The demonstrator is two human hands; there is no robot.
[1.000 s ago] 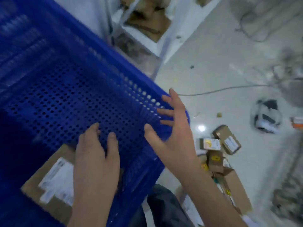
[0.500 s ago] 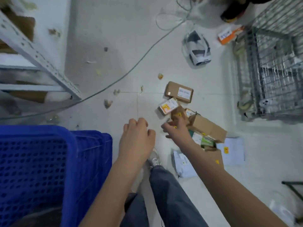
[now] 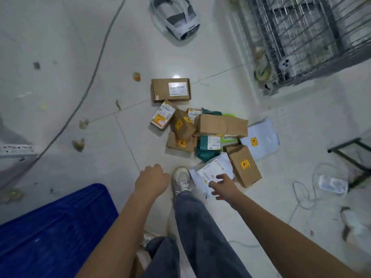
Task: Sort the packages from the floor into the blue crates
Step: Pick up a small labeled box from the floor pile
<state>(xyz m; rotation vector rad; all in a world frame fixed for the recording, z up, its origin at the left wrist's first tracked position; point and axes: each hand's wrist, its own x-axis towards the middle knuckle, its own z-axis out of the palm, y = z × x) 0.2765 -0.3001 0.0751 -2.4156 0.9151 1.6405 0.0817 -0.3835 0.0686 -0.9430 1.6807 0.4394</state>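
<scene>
A heap of packages lies on the white floor: a brown box with a white label at the far side, a long plain box on top, a green pouch, a brown box with a yellow sticker and a white mailer nearest me. My right hand reaches down over the white mailer with its fingers spread, holding nothing. My left hand hangs loosely curled and empty beside my shoe. The blue crate stands at the lower left.
A wire cage trolley stands at the upper right, a white headset at the top. A cable runs across the floor on the left; a dark metal frame and white cords lie at the right. My shoe stands by the heap.
My view has swung from the crate to the floor heap. Both hands left the crate; my right hand has drawn back from the small boxes to the white mailer nearest me.
</scene>
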